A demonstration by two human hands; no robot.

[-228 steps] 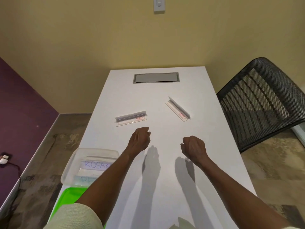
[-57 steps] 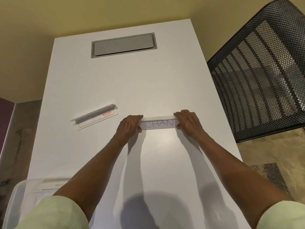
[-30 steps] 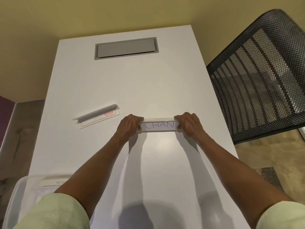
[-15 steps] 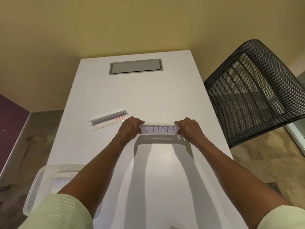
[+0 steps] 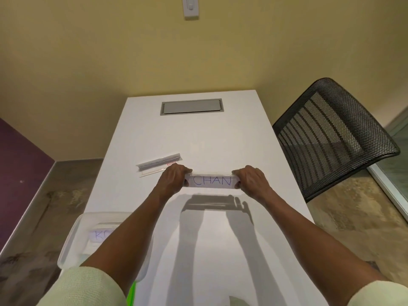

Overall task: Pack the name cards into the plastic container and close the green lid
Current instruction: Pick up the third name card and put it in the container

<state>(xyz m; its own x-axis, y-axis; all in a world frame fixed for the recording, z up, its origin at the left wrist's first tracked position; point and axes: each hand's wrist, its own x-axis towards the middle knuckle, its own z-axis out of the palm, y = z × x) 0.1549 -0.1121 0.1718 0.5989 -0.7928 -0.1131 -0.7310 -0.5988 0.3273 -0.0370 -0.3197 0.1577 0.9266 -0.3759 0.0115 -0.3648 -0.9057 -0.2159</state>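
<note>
Lifted off the table (image 5: 220, 133), one CHAN card (image 5: 211, 180) in both hands' grip (image 5: 173, 181) (image 5: 251, 181); one lies beside.

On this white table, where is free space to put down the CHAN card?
Free: the stretch between the grey hatch and the CHAN name card, and the right side toward the mesh chair. Crowded: the left, where the second name card lies and the plastic container stands at the near edge.
</note>
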